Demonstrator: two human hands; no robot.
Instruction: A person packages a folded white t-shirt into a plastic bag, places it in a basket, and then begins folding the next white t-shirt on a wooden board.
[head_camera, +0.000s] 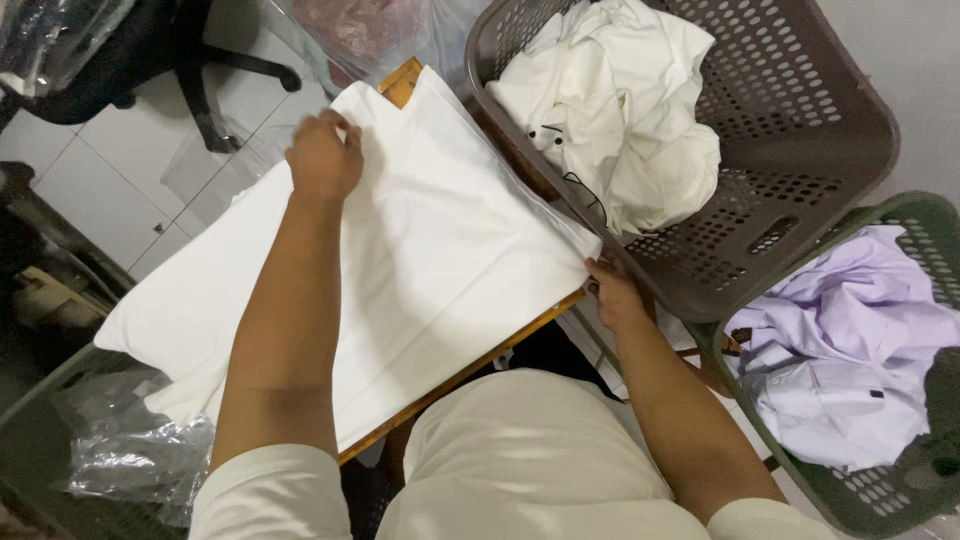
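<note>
A white garment (440, 250) lies spread flat over a wooden board (403, 82) in front of me. My left hand (323, 155) rests on the cloth's far left part, fingers curled and pinching its edge. My right hand (612, 290) grips the cloth's near right corner, close to the brown basket's wall. Part of the garment hangs over the board's left side.
A brown perforated laundry basket (800, 130) at the upper right holds crumpled white clothes (620, 110). A green basket (900, 500) at the lower right holds pale lilac and white shirts (850, 340). Clear plastic bags (130, 440) lie at the lower left. An office chair base (215, 70) stands on the tiled floor.
</note>
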